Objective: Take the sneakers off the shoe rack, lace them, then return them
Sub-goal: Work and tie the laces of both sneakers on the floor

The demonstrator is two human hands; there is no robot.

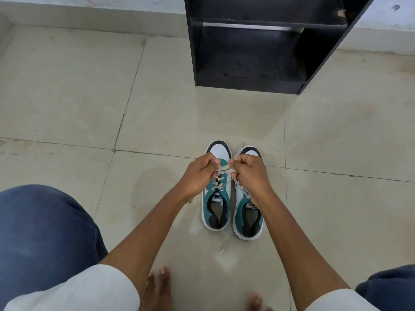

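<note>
Two teal, white and black sneakers stand side by side on the tiled floor, toes pointing away from me: the left sneaker (pixel 216 205) and the right sneaker (pixel 248 217). My left hand (pixel 198 173) and my right hand (pixel 252 173) are both closed on the ends of the beige lace (pixel 221 173) of the left sneaker, crossing them over its upper eyelets. My right hand covers the front of the right sneaker. A loose lace end (pixel 225 244) trails on the floor between the heels.
The black shoe rack (pixel 251 81) stands on the floor ahead, its shelves bare. My knees in blue trousers (pixel 45 232) flank the view, and my bare feet (pixel 157 286) rest just below the sneakers. A pale wall runs behind.
</note>
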